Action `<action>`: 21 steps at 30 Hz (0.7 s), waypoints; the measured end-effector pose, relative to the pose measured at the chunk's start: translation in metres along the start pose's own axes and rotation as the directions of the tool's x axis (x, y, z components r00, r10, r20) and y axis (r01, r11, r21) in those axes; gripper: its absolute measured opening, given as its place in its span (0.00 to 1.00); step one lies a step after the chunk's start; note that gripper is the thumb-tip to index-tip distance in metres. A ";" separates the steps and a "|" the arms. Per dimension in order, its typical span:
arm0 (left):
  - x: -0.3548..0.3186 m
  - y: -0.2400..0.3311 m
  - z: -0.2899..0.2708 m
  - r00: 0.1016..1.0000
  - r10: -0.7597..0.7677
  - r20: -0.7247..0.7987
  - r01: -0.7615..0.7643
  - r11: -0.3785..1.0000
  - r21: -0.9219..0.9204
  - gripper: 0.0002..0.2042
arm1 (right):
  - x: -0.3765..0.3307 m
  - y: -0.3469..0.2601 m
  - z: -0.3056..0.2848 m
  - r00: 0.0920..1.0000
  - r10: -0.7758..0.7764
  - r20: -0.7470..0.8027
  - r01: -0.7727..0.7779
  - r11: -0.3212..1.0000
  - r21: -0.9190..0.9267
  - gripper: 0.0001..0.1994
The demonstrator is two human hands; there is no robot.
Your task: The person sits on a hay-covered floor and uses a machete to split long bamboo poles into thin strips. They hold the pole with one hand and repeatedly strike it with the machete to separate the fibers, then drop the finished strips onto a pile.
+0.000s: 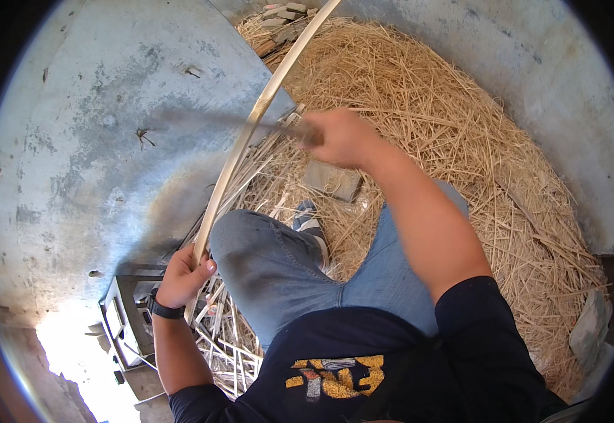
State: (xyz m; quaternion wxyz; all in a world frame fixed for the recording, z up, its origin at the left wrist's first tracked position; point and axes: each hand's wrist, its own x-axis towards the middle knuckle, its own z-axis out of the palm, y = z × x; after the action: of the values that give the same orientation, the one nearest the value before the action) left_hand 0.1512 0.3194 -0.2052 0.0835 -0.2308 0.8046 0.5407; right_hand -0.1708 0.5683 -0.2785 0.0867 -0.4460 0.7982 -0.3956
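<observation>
A long pale bamboo strip (225, 176) runs slantwise from beside my left knee up past the top edge of the picture. My left hand (186, 276) is closed round its lower part, thumb laid along it. My right hand (344, 139) grips the handle of a knife (212, 118), whose long blade is smeared by motion and points left across the strip. Whether the blade touches the strip I cannot tell. Beneath my right hand, a grey brick (332, 180) lies among the shavings.
Straw-like shavings (420, 84) cover the floor in front and to my right. Several thin split strips (226, 345) lie by my left leg. A bluish wall (88, 162) stands at left, near a dark metal frame (120, 317). Bricks (282, 15) are stacked at the far end.
</observation>
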 end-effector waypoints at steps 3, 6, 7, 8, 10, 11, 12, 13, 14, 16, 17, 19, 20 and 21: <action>-0.007 0.008 -0.001 0.995 0.052 -0.080 -0.033 0.975 0.218 0.17 | -0.003 0.006 -0.003 0.996 -0.086 0.035 0.089 0.992 -0.089 0.12; -0.027 0.007 -0.015 0.965 0.136 -0.222 -0.079 0.966 0.247 0.14 | 0.005 0.040 -0.016 0.987 0.090 -0.134 -0.079 0.993 0.090 0.09; -0.033 0.008 -0.022 0.966 0.152 -0.211 -0.089 0.956 0.281 0.14 | 0.008 0.049 -0.019 0.965 0.184 -0.186 -0.155 0.975 0.163 0.08; -0.035 -0.003 -0.033 0.965 0.109 -0.239 -0.053 0.972 0.230 0.14 | 0.009 0.050 -0.010 0.970 0.158 -0.184 -0.138 0.984 0.116 0.08; -0.036 -0.027 -0.050 0.957 0.014 -0.289 0.025 0.991 0.131 0.14 | 0.010 0.039 0.018 0.979 0.108 -0.176 -0.103 0.994 0.033 0.07; -0.034 -0.031 -0.047 0.961 -0.012 -0.275 0.053 0.989 0.141 0.15 | 0.010 0.025 0.025 0.992 0.035 -0.119 -0.043 0.997 -0.070 0.08; -0.036 -0.034 -0.042 0.967 -0.003 -0.253 0.060 0.975 0.216 0.15 | 0.007 0.004 0.031 0.998 -0.034 -0.049 0.026 0.987 -0.158 0.09; -0.037 -0.036 -0.036 0.973 0.002 -0.230 0.066 0.955 0.290 0.15 | 0.006 -0.010 0.033 0.995 -0.099 0.026 0.102 0.966 -0.238 0.10; -0.037 -0.035 -0.030 0.979 0.006 -0.202 0.069 0.930 0.362 0.16 | 0.006 -0.018 0.029 0.992 -0.095 0.082 0.113 0.960 -0.257 0.10; -0.035 -0.028 -0.018 0.979 0.055 -0.196 0.021 0.930 0.367 0.17 | 0.010 -0.027 0.023 0.978 -0.083 0.190 0.139 0.942 -0.304 0.12; -0.032 -0.027 -0.014 0.969 0.113 -0.218 -0.031 0.937 0.347 0.17 | 0.012 -0.002 0.023 1.000 0.016 -0.025 -0.017 0.998 -0.058 0.13; -0.028 -0.026 -0.014 0.955 0.167 -0.244 -0.073 0.933 0.353 0.18 | 0.017 0.065 0.020 0.915 0.249 -0.318 -0.213 0.966 0.145 0.15; -0.031 -0.027 -0.019 0.953 0.158 -0.259 -0.049 0.923 0.382 0.18 | 0.022 0.072 0.013 0.853 0.311 -0.419 -0.298 0.950 0.097 0.16; -0.033 -0.028 -0.025 0.950 0.150 -0.273 -0.027 0.912 0.409 0.18 | 0.026 0.079 0.005 0.871 0.329 -0.365 -0.324 0.943 0.077 0.17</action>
State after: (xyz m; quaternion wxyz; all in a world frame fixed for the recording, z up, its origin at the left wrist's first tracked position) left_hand 0.1959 0.2972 -0.2061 -0.0184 -0.2507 0.9111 0.3267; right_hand -0.2345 0.5682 -0.3325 0.0019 -0.2210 0.8609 -0.4582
